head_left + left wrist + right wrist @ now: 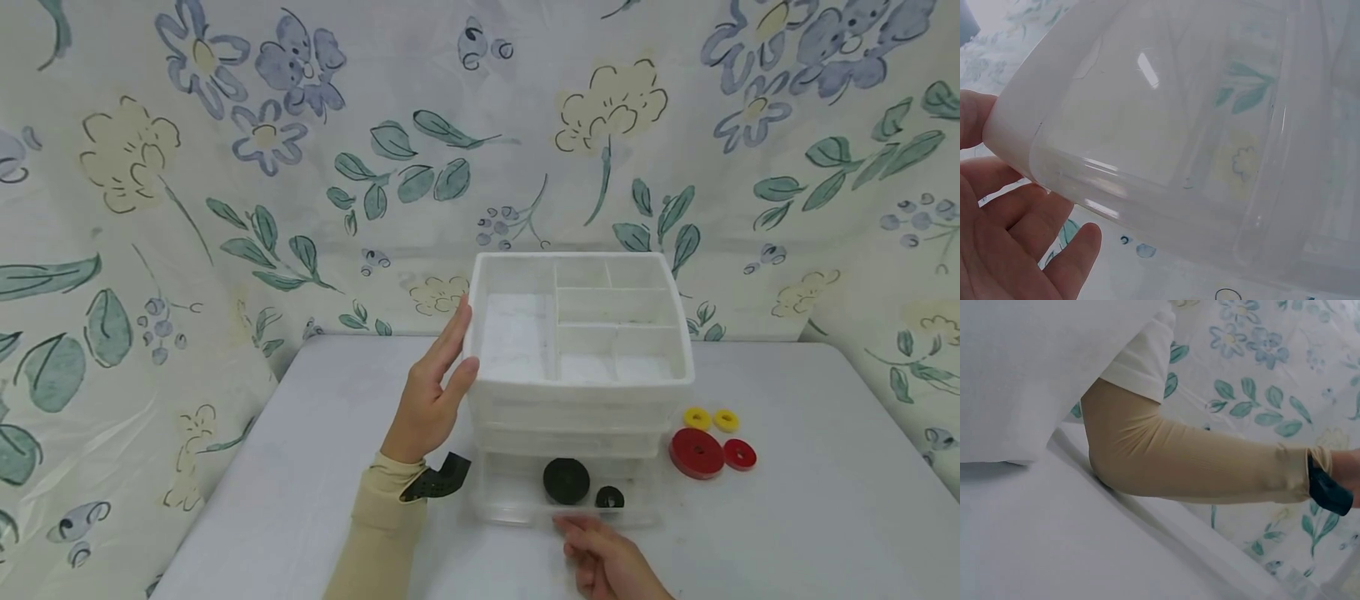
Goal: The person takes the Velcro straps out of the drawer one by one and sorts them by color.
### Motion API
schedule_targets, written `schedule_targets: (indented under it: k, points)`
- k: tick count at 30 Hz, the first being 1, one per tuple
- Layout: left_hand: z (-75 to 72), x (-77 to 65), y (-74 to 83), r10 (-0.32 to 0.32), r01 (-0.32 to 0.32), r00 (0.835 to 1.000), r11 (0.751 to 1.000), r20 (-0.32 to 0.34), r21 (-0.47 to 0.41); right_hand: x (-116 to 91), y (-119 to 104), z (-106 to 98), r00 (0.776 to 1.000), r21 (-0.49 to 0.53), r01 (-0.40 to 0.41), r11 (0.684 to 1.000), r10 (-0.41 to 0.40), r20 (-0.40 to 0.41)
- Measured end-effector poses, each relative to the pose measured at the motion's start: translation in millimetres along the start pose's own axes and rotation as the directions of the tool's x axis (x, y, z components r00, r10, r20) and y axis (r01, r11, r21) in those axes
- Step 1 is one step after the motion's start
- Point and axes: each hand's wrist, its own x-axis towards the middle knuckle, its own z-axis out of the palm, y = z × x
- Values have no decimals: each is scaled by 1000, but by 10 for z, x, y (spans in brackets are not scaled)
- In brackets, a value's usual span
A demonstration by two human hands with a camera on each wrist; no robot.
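Floral-print sheeting [525, 100] forms the backdrop beyond both hands; below it, a white table [315, 483] supports the work. One white multi-drawer organizer [577, 408] stands on the table, immediately right of the left hand [431, 400] and beyond the right hand [611, 558]. Its top tray is divided into compartments, with the largest nearest the left hand.

Left hand: fingers extended along the organizer's side wall, thumb spread apart at the front corner. Right hand: index finger extended to the front edge of the pulled-out clear lower drawer [513, 518], remaining fingers curled; whether it pinches the edge cannot be told.

Just beyond the right fingertips, the drawer contains a large black disc [566, 481] and, to its right, a small black disc [610, 498]. On the table, beyond and right of the right hand, are a large red disc [697, 453], a small red disc [740, 455] just beside it, and two yellow rings [726, 420] farther back.
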Motion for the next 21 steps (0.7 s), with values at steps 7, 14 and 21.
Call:
schedule_targets:
  k: [7, 14, 21]
  points:
    - [-3, -1, 4, -9, 9, 1000, 1000, -1, 7, -39, 75, -3, 1000, 6, -7, 1000, 7, -12]
    - [-8, 1, 7, -9, 9, 1000, 1000, -1, 15, -54, 119, -27, 1000, -61, -1, 998, -1, -29]
    - [-4, -6, 2, -15, 15, 1000, 1000, 1, 24, -48, 140, -21, 997, -193, 7, 981, -23, -79]
